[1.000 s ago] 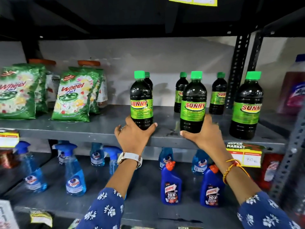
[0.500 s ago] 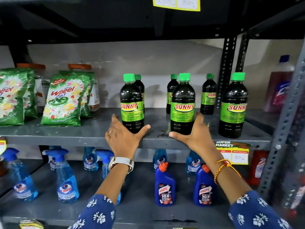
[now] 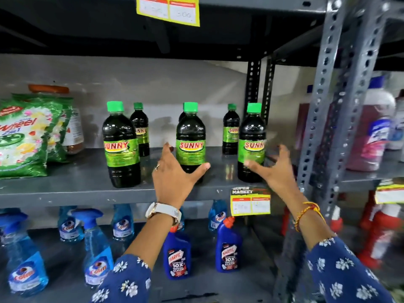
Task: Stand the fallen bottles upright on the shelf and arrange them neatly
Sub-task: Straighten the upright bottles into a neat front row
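Three dark Sunny bottles with green caps stand upright along the front of the grey shelf (image 3: 65,189): a left bottle (image 3: 121,145), a middle bottle (image 3: 190,136) and a right bottle (image 3: 251,141). Smaller ones stand behind, a back left bottle (image 3: 141,130) and a back right bottle (image 3: 230,130); a third is mostly hidden behind the middle bottle. My left hand (image 3: 175,178) is spread in front of the middle bottle's base, index finger at its left side, thumb at its right. My right hand (image 3: 273,169) is blurred, fingers apart, beside the right bottle's lower half.
Green Wheel detergent bags (image 3: 24,136) and a jar (image 3: 72,127) fill the shelf's left. A perforated grey upright (image 3: 321,119) stands right of the bottles, with pink cleaner bottles (image 3: 371,136) beyond. Blue spray bottles (image 3: 98,248) and Harpic bottles (image 3: 178,254) stand below. A price tag (image 3: 250,201) hangs on the edge.
Both hands have shifted one bottle to the right: the left from the left bottle to the middle one, the right from the middle bottle to the right one. The view also moved right.
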Action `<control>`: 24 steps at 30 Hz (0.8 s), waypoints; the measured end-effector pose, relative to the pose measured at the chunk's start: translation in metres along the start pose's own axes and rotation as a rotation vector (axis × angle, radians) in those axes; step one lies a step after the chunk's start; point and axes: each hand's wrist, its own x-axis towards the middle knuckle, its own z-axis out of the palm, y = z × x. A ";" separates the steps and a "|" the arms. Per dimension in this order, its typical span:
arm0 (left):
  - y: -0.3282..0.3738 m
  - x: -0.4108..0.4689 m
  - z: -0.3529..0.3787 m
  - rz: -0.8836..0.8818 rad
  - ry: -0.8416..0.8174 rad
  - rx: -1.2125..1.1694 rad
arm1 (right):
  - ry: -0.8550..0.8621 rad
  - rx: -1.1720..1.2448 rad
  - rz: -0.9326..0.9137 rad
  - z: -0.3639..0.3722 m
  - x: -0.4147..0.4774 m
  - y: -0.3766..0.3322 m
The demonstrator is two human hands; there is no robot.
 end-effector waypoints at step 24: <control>-0.012 -0.009 0.019 0.062 0.036 0.254 | -0.232 -0.259 -0.121 -0.004 0.006 0.016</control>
